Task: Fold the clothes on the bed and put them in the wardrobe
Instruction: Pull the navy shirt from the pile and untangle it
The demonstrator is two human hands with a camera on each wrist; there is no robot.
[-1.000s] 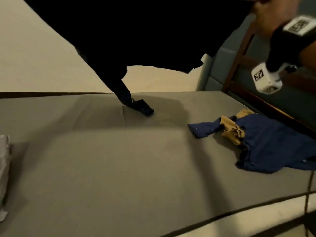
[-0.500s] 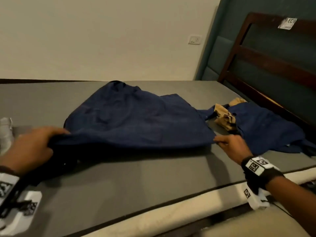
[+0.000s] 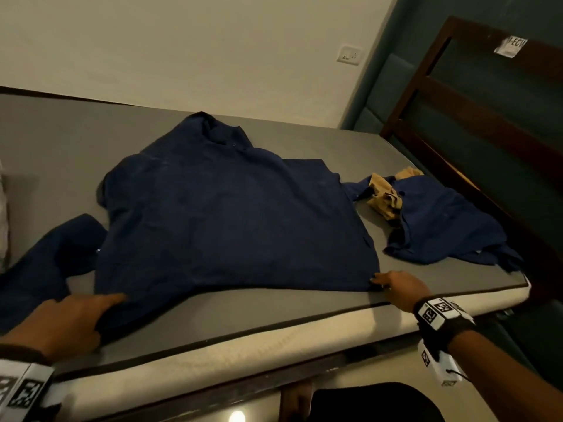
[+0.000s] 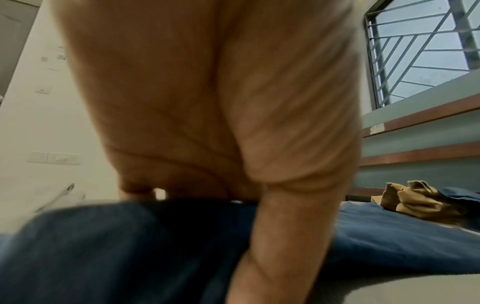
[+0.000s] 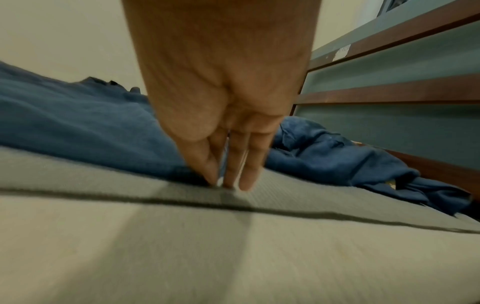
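Lying spread but unfolded on the grey mattress bed (image 3: 274,318), the dark navy button-up shirt (image 3: 237,214) has its hem corners held: left hand (image 3: 65,319) fingers curled on the fabric, right hand (image 3: 399,286) fingers together pinching it. A crumpled blue garment (image 3: 441,226) and tan cloth (image 3: 385,196) lie beside it unfolded; no wardrobe shows, so nearly all remains.

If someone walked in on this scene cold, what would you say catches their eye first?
The big navy shirt spread across the middle of the mattress, with the left hand and right hand at its two near corners. Next, the crumpled blue garment to its right with a tan cloth bunched against it, near the wooden headboard.
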